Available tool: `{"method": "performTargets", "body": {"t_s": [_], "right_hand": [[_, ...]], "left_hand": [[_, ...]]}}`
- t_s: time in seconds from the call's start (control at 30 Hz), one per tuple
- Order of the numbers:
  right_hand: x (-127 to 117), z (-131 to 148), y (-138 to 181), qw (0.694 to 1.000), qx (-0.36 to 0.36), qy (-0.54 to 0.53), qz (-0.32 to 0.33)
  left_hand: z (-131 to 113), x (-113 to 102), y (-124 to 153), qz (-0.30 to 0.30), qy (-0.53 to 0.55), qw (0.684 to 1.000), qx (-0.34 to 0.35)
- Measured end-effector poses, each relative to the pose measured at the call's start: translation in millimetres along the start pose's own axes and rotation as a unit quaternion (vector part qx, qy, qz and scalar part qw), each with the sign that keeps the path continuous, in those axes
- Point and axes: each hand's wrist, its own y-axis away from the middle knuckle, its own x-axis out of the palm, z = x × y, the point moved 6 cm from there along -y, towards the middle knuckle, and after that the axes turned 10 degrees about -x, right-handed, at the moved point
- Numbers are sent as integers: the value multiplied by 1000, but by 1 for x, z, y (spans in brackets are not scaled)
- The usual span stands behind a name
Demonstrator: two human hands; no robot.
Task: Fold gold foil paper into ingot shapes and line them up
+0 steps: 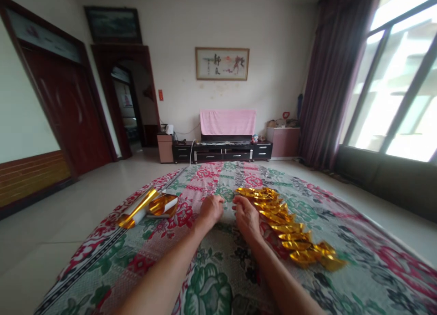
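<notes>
My left hand [210, 210] is just above the tablecloth, left of centre, with its fingers curled in and pressed together. Whatever may be between those fingers is hidden. A small gap separates it from my right hand [247, 215], whose fingers are loosely bent with the tips apart and nothing visible in them. Close beside the right hand, a row of folded gold foil ingots [285, 226] runs from the middle of the table toward the near right. Left of my hands lie a curled gold foil sheet [139, 209] with a pale back and a smaller gold foil stack [164, 205].
A flowered tablecloth [208, 285] covers the round table. Beyond it, a low black cabinet [223, 155] stands by the wall, with a pink cloth [228, 122] draped over something on top. Purple curtains [336, 87] hang at the right window, and a red door [68, 105] is at left.
</notes>
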Motion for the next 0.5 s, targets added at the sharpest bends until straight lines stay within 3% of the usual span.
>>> {"method": "performTargets", "body": {"t_s": [0.1, 0.33, 0.43, 0.5], "right_hand": [[10, 7, 9, 994, -42, 78, 60], [15, 20, 15, 971, -122, 174, 111], [16, 20, 15, 967, -130, 188, 116], [16, 20, 15, 965, -137, 191, 118]], "left_hand": [[20, -26, 11, -11, 5, 1000, -27], [63, -115, 31, -185, -122, 968, -113], [82, -129, 32, -164, -163, 963, -135], [93, -128, 31, -118, -175, 964, -164]]}}
